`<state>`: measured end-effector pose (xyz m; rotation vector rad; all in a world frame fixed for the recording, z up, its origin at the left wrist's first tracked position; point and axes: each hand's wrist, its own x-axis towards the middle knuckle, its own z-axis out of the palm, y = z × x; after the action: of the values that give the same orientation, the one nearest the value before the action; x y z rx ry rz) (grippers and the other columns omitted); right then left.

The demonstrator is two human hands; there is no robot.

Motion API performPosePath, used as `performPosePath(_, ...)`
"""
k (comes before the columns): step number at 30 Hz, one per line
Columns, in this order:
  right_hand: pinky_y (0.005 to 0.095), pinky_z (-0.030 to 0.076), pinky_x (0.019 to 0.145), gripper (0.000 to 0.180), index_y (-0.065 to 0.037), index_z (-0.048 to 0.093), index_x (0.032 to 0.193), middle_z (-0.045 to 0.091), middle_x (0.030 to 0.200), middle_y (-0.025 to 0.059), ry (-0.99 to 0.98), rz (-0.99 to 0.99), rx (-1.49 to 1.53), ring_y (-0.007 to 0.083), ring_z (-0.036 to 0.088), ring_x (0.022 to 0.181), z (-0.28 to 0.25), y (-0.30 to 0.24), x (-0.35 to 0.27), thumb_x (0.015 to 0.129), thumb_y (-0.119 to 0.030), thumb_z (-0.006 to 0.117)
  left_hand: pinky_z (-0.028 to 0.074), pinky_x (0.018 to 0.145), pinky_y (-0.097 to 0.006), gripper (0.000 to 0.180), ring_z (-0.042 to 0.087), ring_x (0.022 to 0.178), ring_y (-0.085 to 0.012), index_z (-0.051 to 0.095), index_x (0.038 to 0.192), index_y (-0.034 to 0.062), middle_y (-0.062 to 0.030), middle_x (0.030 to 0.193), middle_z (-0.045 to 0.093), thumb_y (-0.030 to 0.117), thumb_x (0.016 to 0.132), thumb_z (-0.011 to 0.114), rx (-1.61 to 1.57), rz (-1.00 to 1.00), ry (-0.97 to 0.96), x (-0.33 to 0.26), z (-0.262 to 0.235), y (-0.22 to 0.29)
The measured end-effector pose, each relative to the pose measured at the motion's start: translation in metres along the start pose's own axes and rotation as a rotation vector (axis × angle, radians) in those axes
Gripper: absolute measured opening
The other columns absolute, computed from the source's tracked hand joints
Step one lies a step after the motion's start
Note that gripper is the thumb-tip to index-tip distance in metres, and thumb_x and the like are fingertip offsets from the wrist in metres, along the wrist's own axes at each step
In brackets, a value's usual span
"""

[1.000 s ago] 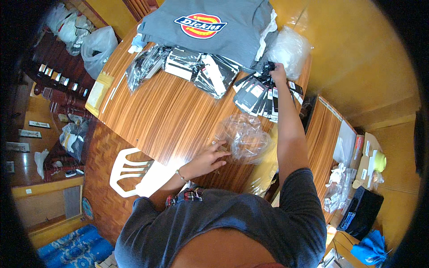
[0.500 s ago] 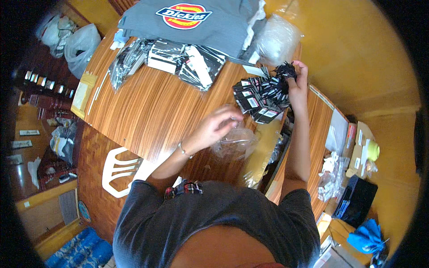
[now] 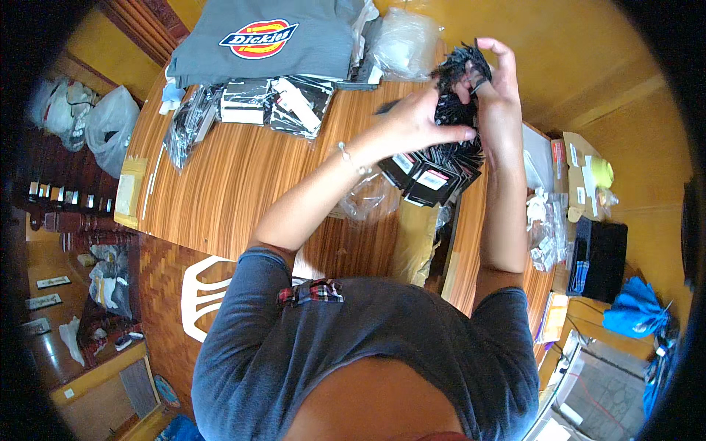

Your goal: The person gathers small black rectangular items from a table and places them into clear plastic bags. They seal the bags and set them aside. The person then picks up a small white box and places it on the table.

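A thick bundle of black hang tags (image 3: 431,180) with white labels and dark strings hangs above the right part of the table. My right hand (image 3: 501,99) holds it by the bunched strings at the top, fingers curled into them. Around its upper part, below the strings, my left hand (image 3: 419,123) is closed, thumb across the front and the other fingers partly hidden behind the tags. Under my left wrist lies a crumpled clear plastic bag (image 3: 370,200) on the wooden table (image 3: 243,176).
Along the table's far side lie a folded grey garment (image 3: 202,55), several clear packs of black-and-white tags (image 3: 298,106) and a plastic-wrapped roll (image 3: 404,44). A white chair (image 3: 193,294) stands at the near left. Boxes and a black case (image 3: 599,257) are at the right.
My left hand has moved up and right from beside the plastic bag onto the tags. My right hand has raised the bundle by its strings. The whole view has shifted.
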<state>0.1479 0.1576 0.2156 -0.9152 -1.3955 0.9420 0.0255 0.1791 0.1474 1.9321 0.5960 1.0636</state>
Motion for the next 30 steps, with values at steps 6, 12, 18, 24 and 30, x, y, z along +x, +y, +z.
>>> performPosePath(6, 0.0213, 0.035, 0.058, 0.030, -0.007, 0.038, 0.117, 0.040, 0.073, 0.0022, -0.200, 0.089, 0.170, 0.0084, 0.037, 0.061, 0.008, -0.022, 0.007, 0.088, -0.005, 0.045, 0.037, 0.086, -0.028, 0.039, 0.048, 0.094, -0.0123, 0.052, 0.097, 0.0020, -0.0054, 0.094, 0.055, 0.030, 0.075, 0.069, 0.030, 0.098, -0.121, 0.015, -0.010, 0.012)
performPosePath(12, 0.0237, 0.042, 0.065, 0.035, -0.009, 0.037, 0.121, 0.048, 0.080, 0.0054, -0.316, 0.226, 0.339, 0.0120, 0.048, 0.068, -0.007, -0.040, 0.003, 0.088, -0.007, 0.047, 0.034, 0.084, -0.027, 0.047, 0.044, 0.090, -0.0168, 0.051, 0.104, -0.0037, -0.0084, 0.094, 0.046, 0.040, 0.085, 0.053, 0.115, 0.125, -0.257, 0.014, -0.022, 0.035)
performPosePath(18, 0.0246, 0.044, 0.058, 0.036, -0.012, 0.031, 0.122, 0.047, 0.070, 0.0054, -0.312, 0.261, 0.478, 0.0145, 0.049, 0.063, 0.002, -0.069, -0.002, 0.089, -0.003, 0.042, 0.033, 0.087, -0.026, 0.037, 0.043, 0.096, -0.0108, 0.060, 0.096, 0.0004, -0.0023, 0.094, 0.054, 0.035, 0.088, 0.051, -0.047, 0.084, -0.365, 0.013, -0.029, 0.048)
performPosePath(24, 0.0181, 0.045, 0.052, 0.042, -0.012, 0.028, 0.126, 0.049, 0.080, 0.0088, -0.302, 0.078, 0.062, 0.0128, 0.052, 0.064, -0.026, -0.072, -0.002, 0.088, -0.008, 0.046, 0.036, 0.086, -0.027, 0.031, 0.051, 0.091, -0.0128, 0.056, 0.079, 0.0022, -0.0077, 0.089, 0.062, 0.030, 0.090, 0.047, -0.283, 0.038, -0.467, 0.029, -0.025, 0.060)
performPosePath(30, 0.0289, 0.041, 0.084, 0.025, 0.000, 0.051, 0.107, 0.055, 0.099, 0.0067, 0.229, -0.201, -0.412, 0.0148, 0.051, 0.094, -0.041, -0.060, -0.090, 0.086, -0.013, 0.052, 0.040, 0.071, -0.027, 0.032, 0.052, 0.074, -0.0158, 0.044, 0.071, 0.0068, -0.0028, 0.068, 0.051, 0.033, 0.090, 0.046, -0.412, -0.073, -0.280, 0.030, -0.007, 0.038)
